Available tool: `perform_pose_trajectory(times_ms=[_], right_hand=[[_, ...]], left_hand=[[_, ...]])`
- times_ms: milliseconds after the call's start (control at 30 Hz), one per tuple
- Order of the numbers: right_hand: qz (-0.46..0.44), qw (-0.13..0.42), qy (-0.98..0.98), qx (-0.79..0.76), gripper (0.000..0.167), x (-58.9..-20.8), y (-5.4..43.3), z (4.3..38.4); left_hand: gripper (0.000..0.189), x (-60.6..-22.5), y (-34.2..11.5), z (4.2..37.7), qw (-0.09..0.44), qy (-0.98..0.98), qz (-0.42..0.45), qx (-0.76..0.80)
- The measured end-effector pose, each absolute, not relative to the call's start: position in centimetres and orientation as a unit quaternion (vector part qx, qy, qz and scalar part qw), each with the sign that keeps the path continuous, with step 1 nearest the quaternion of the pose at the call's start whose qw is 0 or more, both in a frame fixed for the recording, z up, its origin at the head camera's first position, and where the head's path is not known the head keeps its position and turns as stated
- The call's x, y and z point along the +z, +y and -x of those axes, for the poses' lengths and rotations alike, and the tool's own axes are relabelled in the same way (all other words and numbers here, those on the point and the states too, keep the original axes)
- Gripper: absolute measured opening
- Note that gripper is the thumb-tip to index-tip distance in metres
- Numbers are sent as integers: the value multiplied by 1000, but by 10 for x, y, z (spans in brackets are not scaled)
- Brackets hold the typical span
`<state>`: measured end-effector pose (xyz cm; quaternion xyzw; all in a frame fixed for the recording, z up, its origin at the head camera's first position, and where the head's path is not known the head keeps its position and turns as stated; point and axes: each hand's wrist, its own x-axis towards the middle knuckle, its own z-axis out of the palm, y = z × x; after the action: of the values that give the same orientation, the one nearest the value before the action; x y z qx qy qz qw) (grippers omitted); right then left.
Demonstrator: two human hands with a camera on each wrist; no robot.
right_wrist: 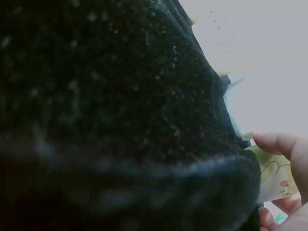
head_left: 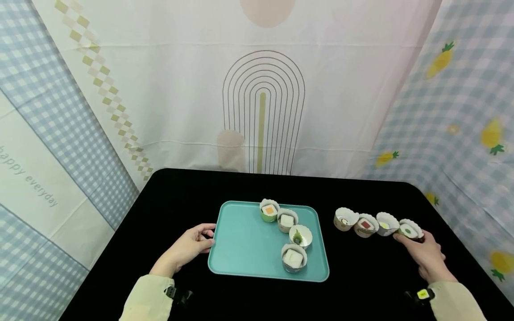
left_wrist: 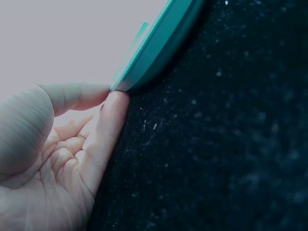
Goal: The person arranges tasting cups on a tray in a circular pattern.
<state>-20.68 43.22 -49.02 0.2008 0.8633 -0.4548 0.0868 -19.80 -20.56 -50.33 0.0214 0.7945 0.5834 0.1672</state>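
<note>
Head view: black tabletop (head_left: pixel 241 298), teal tray (head_left: pixel 245 240) at lower center, row of four scalloped paper cups at lower right.
Right grip (head_left: pixel 429 259): thumb and fingers pinch the rightmost paper cup (head_left: pixel 409 229); the right wrist view shows a printed animal face on its wall.
Left grip (head_left: pixel 185 250): thumb and finger pinch the tray's left edge.
Key relation: the held cup lies up and left of the right hand's palm, at the row's right end; the tray lies farther left, across a strip of tabletop.
Long axes: row and tray both run roughly left to right.
Nearer hand: right to the row; left to the tray.
Tray load: four filled cups (head_left: pixel 294 259) along its right part.
Surroundings: patterned curtains (head_left: pixel 180 102) behind and at both sides.
</note>
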Motion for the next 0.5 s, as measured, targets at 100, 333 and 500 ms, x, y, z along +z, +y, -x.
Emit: perform_pose_trajectory(times_ms=[100,333,500], right_hand=[[-206,90,861,-457,95,-491,432,205],[-227,62,859,-455,91,-494,431,207],[-242,73,853,-457,93,-494,432,204]], left_hand=[[49,-503,-205,198,164,797,-18,581],[49,-502,-204,199,153,801,-18,579],[51,-504,-204,199,160,800,-29,577]])
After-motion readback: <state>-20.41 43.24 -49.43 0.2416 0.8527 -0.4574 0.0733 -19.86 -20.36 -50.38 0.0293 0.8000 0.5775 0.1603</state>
